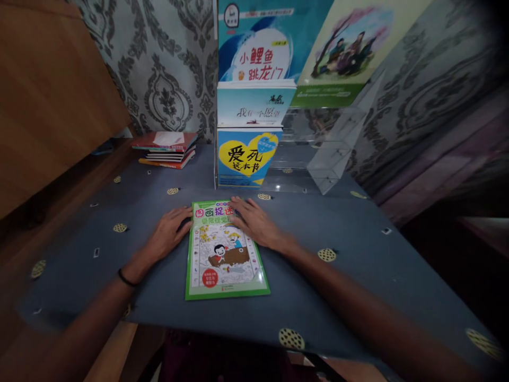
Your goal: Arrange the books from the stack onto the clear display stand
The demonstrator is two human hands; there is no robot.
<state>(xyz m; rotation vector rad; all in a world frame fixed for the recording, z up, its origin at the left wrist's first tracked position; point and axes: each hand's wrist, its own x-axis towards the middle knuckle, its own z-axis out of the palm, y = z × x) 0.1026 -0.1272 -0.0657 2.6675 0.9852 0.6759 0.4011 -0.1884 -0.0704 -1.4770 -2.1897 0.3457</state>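
A green-bordered children's picture book (228, 276) lies flat on the table, with two cartoon figures and a log on its cover. My left hand (170, 229) rests at the book's upper left edge, fingers stretched out and the fingertips at the border. Across the upper right part of the cover lies my right hand (260, 225), its fingers spread flat and hiding the end of the title. Neither hand grips the book. A dark band circles my left wrist.
A clear plastic book stand (334, 143) at the back holds a yellow-heart blue book (248, 159), a pale blue book (254, 106), a teal book (274, 26) and a green-edged book (338, 63). Several books form a stack (167, 151) on the blue table (151, 281).
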